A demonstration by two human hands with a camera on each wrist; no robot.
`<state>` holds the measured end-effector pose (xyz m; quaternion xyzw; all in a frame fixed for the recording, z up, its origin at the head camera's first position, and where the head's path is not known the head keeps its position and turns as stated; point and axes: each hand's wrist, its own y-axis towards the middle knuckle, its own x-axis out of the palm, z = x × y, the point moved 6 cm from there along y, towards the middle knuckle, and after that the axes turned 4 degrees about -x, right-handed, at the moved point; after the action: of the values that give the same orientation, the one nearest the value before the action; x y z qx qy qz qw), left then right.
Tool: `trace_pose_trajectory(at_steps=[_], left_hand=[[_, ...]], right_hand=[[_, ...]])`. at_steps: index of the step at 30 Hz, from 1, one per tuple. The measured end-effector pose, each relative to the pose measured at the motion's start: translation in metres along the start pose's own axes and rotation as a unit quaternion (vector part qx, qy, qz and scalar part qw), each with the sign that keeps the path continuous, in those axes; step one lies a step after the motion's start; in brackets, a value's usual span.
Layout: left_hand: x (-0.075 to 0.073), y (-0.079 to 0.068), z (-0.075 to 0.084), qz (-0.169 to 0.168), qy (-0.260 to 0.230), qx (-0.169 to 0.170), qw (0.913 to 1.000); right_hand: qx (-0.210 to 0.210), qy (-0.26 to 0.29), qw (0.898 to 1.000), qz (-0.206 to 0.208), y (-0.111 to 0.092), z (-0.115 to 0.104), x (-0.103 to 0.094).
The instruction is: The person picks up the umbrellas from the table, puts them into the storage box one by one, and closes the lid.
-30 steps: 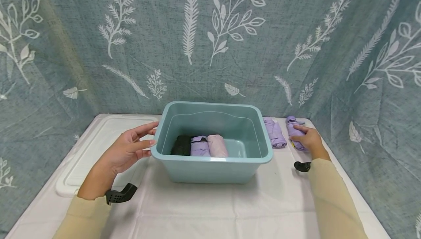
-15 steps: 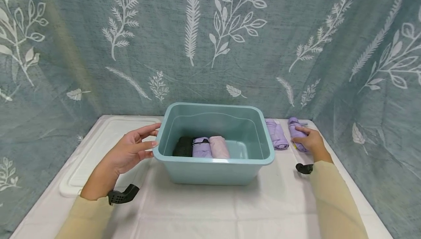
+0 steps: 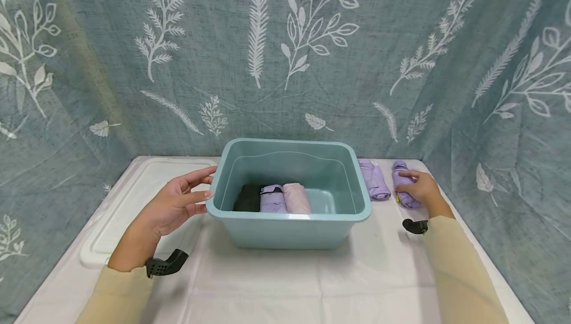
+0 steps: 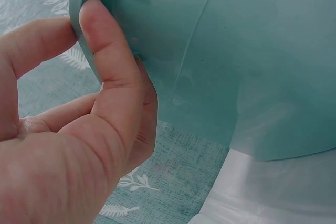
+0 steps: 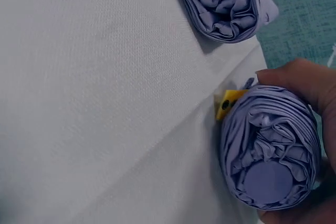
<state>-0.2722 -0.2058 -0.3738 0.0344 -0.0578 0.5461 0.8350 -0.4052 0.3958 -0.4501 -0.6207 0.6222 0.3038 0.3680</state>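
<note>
My right hand [image 3: 423,189] grips a folded purple umbrella [image 5: 270,145] at the table's right edge, thumb on one side and fingers on the other. A yellow tag [image 5: 231,103] sticks out beside the umbrella. I cannot tell whether it is lifted. Just left of it lies a second folded purple umbrella [image 3: 375,185]. My left hand [image 3: 178,200] touches the left rim of a teal plastic bin [image 3: 285,232] from outside, with fingers loosely bent. In the bin, a black bundle [image 3: 248,198], a purple folded umbrella [image 3: 273,200] and a pale pink roll [image 3: 296,199] lie side by side.
A white lid [image 3: 134,205] lies flat on the table at the left, partly under my left forearm. White cloth [image 3: 267,284] covers the table. Patterned teal curtains [image 3: 276,111] hang behind and on both sides.
The umbrella under my right hand has turned slightly; the strap that stuck out at its right end no longer shows. My left hand stays at the bin's rim.
</note>
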Motion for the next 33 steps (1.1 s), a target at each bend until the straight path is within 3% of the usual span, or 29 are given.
trace_pose_trajectory(at_steps=[4,10,17,25,33], left_hand=[[0.000,0.000,-0.001,0.004,-0.001,-0.004,1.0000],[0.002,-0.001,-0.001,0.006,0.006,-0.008,0.9999],[0.001,-0.001,0.000,-0.004,0.004,-0.001,1.0000],[0.001,-0.001,0.001,0.004,0.010,-0.003,0.9999],[0.001,0.000,0.003,0.008,0.014,-0.002,0.9999]], right_hand=[[0.005,0.021,1.000,-0.009,-0.007,0.004,0.001],[0.018,0.108,0.994,-0.026,-0.025,0.008,0.005],[0.042,0.243,0.968,-0.050,-0.041,0.009,0.013],[0.050,0.285,0.956,-0.048,-0.051,0.009,0.021],[0.039,0.372,0.926,-0.045,-0.063,0.002,0.023]])
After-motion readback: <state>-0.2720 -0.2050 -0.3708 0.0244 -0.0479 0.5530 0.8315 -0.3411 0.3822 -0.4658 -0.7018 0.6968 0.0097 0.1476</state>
